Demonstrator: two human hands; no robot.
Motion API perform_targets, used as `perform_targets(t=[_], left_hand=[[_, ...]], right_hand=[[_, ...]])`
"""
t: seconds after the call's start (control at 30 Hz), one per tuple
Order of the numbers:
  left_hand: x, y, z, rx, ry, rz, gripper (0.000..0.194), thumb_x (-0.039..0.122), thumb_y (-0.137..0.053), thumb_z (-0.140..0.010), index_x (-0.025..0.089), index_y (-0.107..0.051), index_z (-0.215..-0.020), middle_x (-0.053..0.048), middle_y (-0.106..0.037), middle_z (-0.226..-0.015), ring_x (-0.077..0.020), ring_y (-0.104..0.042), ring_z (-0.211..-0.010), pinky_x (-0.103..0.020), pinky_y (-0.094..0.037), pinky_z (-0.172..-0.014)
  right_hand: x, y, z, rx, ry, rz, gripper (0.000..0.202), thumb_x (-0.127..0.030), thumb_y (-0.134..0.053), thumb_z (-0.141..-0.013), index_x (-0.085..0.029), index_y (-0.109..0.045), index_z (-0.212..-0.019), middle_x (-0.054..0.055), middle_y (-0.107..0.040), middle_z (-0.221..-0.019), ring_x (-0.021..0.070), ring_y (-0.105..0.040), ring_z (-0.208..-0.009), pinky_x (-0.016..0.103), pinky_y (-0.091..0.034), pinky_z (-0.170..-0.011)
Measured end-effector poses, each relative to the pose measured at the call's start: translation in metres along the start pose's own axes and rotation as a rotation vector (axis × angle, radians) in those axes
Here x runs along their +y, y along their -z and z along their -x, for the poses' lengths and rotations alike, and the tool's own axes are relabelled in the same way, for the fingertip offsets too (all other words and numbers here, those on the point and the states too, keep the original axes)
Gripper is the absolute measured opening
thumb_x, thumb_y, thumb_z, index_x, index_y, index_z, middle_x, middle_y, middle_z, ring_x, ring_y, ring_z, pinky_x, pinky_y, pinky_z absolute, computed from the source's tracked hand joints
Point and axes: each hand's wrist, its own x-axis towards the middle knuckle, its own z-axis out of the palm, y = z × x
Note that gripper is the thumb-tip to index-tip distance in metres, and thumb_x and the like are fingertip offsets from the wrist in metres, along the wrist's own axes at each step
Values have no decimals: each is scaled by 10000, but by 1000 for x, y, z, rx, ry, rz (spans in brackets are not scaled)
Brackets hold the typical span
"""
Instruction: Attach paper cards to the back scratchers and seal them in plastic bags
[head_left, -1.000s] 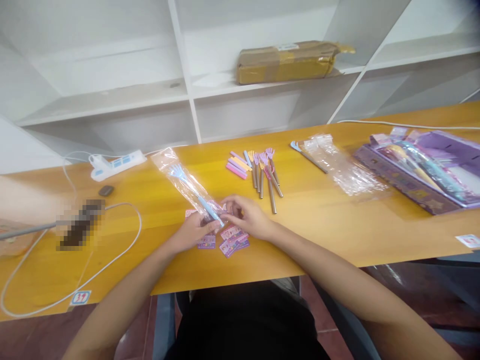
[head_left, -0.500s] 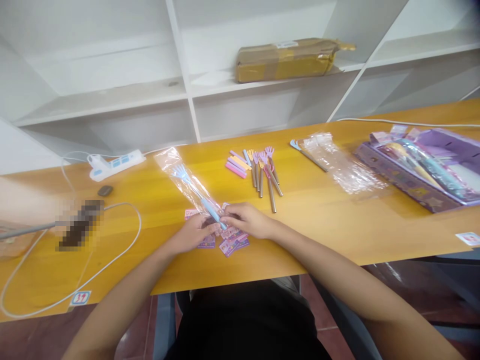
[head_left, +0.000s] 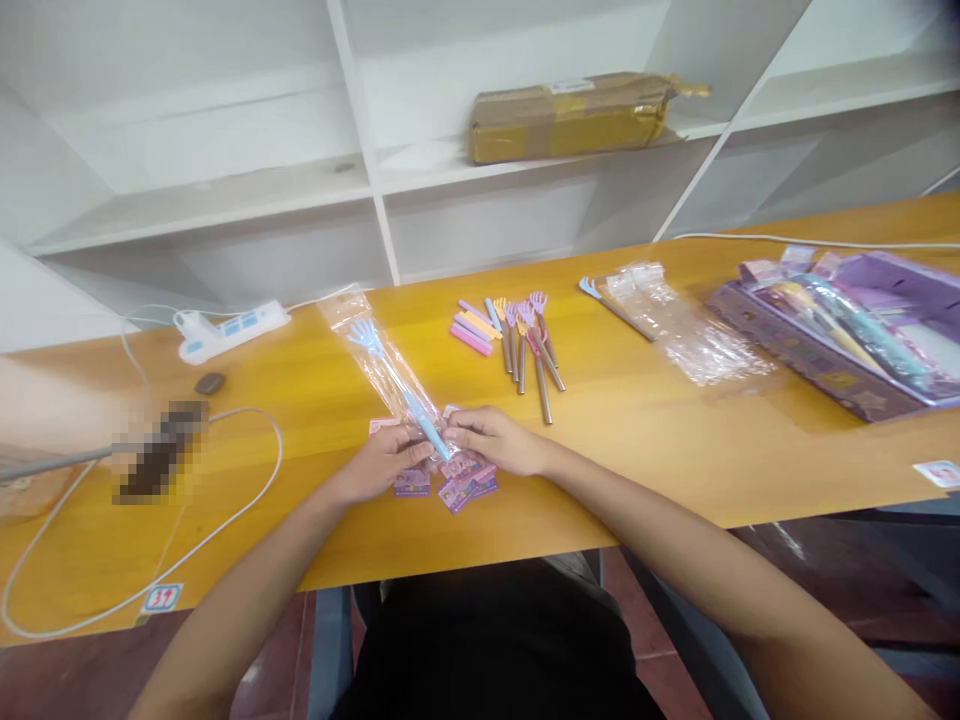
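Note:
A clear plastic bag (head_left: pixel 386 368) with a light blue back scratcher (head_left: pixel 425 424) inside lies slanted over the table, its claw end at the far left. My left hand (head_left: pixel 386 462) pinches the bag's near end from the left, beside the blue handle. From the right, my right hand (head_left: pixel 495 440) grips the same end of the bag, thumb near the handle's tip. Under and around my hands lie several pink and purple cards (head_left: pixel 469 488). Beyond my right hand are several scratchers with metal rods (head_left: pixel 545 385) and several coloured tubes (head_left: pixel 472 333).
Farther right lie a blue-clawed scratcher (head_left: pixel 619 309) and empty clear bags (head_left: pixel 701 340), then a purple box (head_left: pixel 817 372) with packed items. A power strip (head_left: pixel 236 332), a white cable (head_left: pixel 281 440) and a small dark object (head_left: pixel 211 383) are at left. A taped carton (head_left: pixel 570 125) sits on the shelf.
The bag and the scratcher have shifted slightly to the right at the claw end. My left thumb has moved a little back from the blue handle. Both hands stay at the bag.

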Motion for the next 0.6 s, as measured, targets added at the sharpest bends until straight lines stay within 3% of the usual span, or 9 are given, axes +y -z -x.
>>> perform_targets(t=[0.13, 0.27, 0.37, 0.47, 0.53, 0.6], left_hand=[[2, 3, 2, -30, 4, 18, 420, 534, -658, -981, 159, -775, -1132, -88, -763, -1025, -232, -693, -944, -341, -548, -874], [7, 5, 5, -104, -23, 43, 366, 514, -713, -944, 172, -792, -1048, -72, -773, -984, -220, -698, -907, -321, -540, -849], [13, 1, 8, -278, 9, 38, 393, 548, -696, -950, 172, -797, -996, -61, -761, -883, -187, -672, -752, -278, -511, -695], [19, -4, 10, -445, 18, 13, 416, 562, -658, -980, 175, -801, -1025, -84, -773, -906, -216, -699, -786, -298, -528, -705], [18, -7, 10, -373, -17, -19, 427, 565, -611, -1010, 180, -794, -1031, -97, -780, -979, -242, -715, -875, -320, -547, -758], [15, -6, 7, -145, -53, -37, 409, 547, -574, -1037, 187, -763, -1082, -88, -767, -1014, -233, -710, -905, -322, -552, -786]], right_hand=[[2, 1, 2, -79, -54, -153, 568, -665, -517, -1046, -144, -515, -822, -26, -491, -695, 67, -448, -584, 198, -376, -556], [4, 1, 1, 3, -6, -276, 520, -644, -490, -1068, -137, -584, -997, -18, -533, -743, 71, -478, -582, 203, -397, -542], [6, 0, -3, 79, -15, -370, 531, -667, -574, -1017, -151, -583, -1141, -30, -546, -746, 69, -477, -543, 201, -384, -491], [6, 1, -4, 136, -90, -407, 505, -640, -648, -984, -142, -593, -1047, -56, -522, -647, 54, -443, -471, 189, -354, -445], [4, 2, -4, 122, -146, -404, 475, -604, -678, -977, -140, -581, -935, -63, -510, -586, 49, -449, -449, 176, -352, -433], [1, 3, -2, 12, -206, -389, 474, -590, -695, -966, -137, -577, -895, -51, -551, -579, 52, -486, -448, 167, -379, -432]])
